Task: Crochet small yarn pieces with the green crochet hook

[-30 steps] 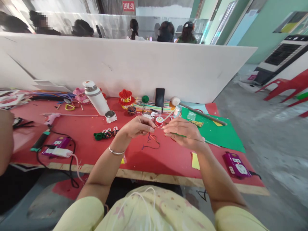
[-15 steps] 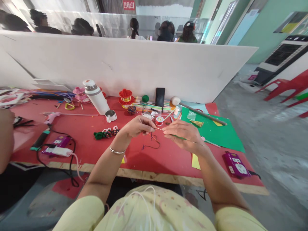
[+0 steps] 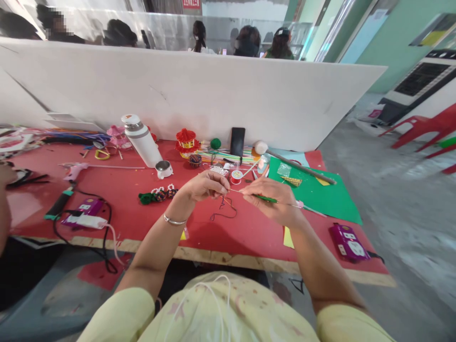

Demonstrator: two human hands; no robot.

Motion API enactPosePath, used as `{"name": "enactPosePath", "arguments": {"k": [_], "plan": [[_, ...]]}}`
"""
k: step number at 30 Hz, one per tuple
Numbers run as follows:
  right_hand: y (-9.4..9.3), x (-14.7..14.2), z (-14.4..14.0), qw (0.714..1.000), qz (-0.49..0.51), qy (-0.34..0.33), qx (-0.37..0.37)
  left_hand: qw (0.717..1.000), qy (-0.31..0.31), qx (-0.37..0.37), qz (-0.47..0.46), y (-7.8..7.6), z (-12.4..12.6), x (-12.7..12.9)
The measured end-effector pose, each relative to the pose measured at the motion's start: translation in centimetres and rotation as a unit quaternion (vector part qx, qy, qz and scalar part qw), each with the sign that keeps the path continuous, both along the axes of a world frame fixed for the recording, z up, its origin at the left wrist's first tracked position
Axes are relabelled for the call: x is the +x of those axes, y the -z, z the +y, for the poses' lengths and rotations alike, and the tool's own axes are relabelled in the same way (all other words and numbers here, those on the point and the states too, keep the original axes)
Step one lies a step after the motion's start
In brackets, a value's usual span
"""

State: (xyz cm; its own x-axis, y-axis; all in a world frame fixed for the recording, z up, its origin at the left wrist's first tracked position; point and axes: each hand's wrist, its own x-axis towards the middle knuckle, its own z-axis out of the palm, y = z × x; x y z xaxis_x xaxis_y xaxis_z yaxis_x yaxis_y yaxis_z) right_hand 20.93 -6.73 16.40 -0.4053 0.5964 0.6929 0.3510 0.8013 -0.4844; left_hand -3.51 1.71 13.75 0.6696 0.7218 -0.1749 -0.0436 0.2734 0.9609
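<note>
Over the middle of the red table, my right hand (image 3: 276, 197) is closed round a crochet hook (image 3: 266, 199) with a green grip. The hook's thin metal tip points left, to the fingertips of my left hand (image 3: 208, 185). That hand is pinched on dark multicoloured yarn (image 3: 226, 216), whose loose tail curls down below the fingers onto the table. Whatever small piece of work lies between the left fingertips is mostly hidden. Just behind the hands stands a spool of red thread (image 3: 236, 177). Left of my left wrist lies a green crocheted piece (image 3: 147, 198) with white beads.
A white bottle (image 3: 142, 142) and its cup (image 3: 164, 169) stand at back left. Nearer are a glue gun (image 3: 74, 171) and a purple power strip (image 3: 87, 209) with cables. Green sheet (image 3: 342, 199) and another power strip (image 3: 347, 242) lie right. A neighbour's arm (image 3: 4, 204) is at far left.
My right hand has turned slightly, showing more of the hook's green grip. The left hand stays pinched in nearly the same place. The neighbour's arm at far left has shifted.
</note>
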Motion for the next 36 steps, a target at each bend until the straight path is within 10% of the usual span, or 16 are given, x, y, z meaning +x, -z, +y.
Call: {"name": "enactPosePath", "arguments": {"k": [11,18,24,28,36], "plan": [[1.2,-0.5,-0.5,0.946,0.146,0.086,-0.277,0.999,-0.028,0.039,-0.016,0.4,-0.1,0.6],[2.6,-0.3,-0.1,0.917,0.220,0.079,-0.324,0.998,-0.044,0.034,-0.020,1.3,0.1,0.5],[4.6,-2.7,0.9,0.814,0.420,0.040,-0.399,0.968,-0.110,0.216,-0.061,2.4,-0.6,2.4],[5.8,-4.5,1.3,0.731,0.539,0.038,-0.417,0.969,-0.132,0.203,-0.049,3.0,-1.2,3.7],[6.0,-4.4,1.3,0.715,0.546,-0.003,-0.437,0.970,-0.158,0.176,-0.064,3.4,-1.6,3.8]]}}
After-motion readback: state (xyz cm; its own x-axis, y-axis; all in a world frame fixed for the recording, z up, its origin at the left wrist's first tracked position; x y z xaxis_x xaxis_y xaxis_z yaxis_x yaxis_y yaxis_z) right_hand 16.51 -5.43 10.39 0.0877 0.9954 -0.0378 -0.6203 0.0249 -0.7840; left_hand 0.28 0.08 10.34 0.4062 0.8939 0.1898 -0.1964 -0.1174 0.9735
